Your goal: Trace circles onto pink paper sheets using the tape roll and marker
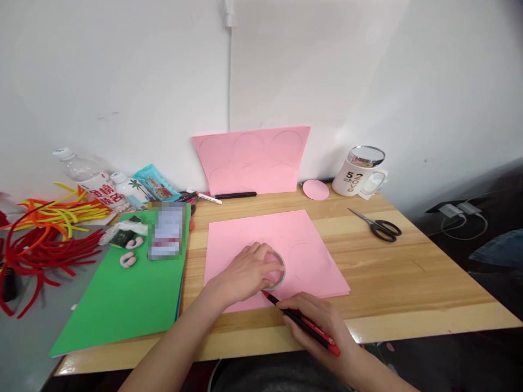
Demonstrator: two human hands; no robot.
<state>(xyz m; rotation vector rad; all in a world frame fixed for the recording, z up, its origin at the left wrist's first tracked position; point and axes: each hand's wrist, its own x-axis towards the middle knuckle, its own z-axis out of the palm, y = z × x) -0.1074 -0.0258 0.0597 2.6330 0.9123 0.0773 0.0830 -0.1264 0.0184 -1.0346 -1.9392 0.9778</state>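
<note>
A sheet of pink paper [232, 239] lies on the table in front of me, with faint round outlines at its right. My left hand [255, 267] presses a thin grey ring [283, 276] flat on this sheet, fingers bent over it; pink shows inside the ring. In my right hand [316, 321] is a black and red marker pen [306, 322], tilted, its tip at the paper by the ring's lower left edge. Another pink sheet [253, 158] leans upright on the wall, bearing several drawn circles.
Scissors [378, 224] and a white mug [357, 173] stand to the right, near a pink paper disc [316, 190]. A black pen [236, 195] lies at the back. Left are green sheets [134, 294], a phone [166, 231], a bottle [87, 177] and red pipe cleaners [53, 253].
</note>
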